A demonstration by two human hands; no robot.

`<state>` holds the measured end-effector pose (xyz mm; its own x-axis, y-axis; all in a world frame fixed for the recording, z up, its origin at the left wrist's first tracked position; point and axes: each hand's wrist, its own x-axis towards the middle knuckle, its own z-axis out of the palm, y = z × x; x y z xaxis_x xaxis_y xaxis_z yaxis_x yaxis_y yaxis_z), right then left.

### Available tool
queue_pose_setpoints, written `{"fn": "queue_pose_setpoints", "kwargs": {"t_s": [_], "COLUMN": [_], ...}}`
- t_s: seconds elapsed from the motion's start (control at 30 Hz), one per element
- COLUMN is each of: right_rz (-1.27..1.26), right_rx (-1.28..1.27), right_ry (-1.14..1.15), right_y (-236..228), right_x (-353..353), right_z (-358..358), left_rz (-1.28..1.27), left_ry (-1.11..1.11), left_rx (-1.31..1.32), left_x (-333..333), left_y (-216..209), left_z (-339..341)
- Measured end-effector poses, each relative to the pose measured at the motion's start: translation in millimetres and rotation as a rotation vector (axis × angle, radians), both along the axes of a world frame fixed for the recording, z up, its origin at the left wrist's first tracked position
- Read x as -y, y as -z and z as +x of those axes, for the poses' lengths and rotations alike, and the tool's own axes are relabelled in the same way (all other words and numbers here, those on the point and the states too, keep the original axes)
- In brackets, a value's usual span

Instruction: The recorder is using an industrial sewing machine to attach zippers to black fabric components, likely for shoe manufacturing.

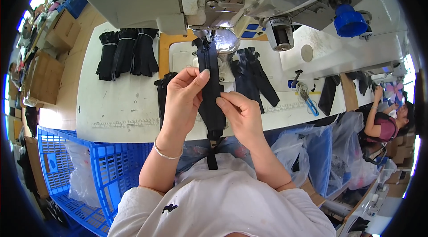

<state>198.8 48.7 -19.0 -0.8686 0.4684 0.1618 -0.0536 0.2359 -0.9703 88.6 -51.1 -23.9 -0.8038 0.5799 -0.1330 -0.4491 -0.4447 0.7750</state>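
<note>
A long black zipper (208, 65) runs from under the sewing machine's needle area (207, 34) down toward my body. My left hand (186, 92) pinches its left side between thumb and fingers, below the needle. Lower down, at the right edge, my right hand (240, 111) pinches the strip with thumb and forefinger. The lower end hangs past the table's front edge. Several loose black zippers (252, 74) lie fanned out to the right of my hands. Another black piece (162, 86) is partly hidden behind my left hand.
Tied black zipper bundles (128, 54) lie at the table's far left. Thread snips (307, 98) with blue handles lie at the right. A blue plastic crate (100, 170) stands below left; clear plastic bags (294, 147) hang below right. A co-worker (385, 123) sits farther right.
</note>
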Motion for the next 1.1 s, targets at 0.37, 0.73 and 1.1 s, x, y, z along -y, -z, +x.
{"fn": "queue_pose_setpoints", "kwargs": {"t_s": [0.37, 0.73, 1.1], "right_rz": [-0.026, 0.043, 0.08], "right_rx": [-0.014, -0.108, 0.121], "right_ry": [0.041, 0.092, 0.198], "right_y": [-10, -21, 48], "right_x": [-3, -21, -42], "right_z": [-15, -55, 17], "left_rz": [-0.066, -0.17, 0.021], "left_ry": [-0.111, -0.302, -0.305], "left_rx": [-0.108, -0.16, -0.261], "left_x": [-11, -42, -56], "left_y": [-12, -31, -20], "left_z": [-11, -53, -87]}}
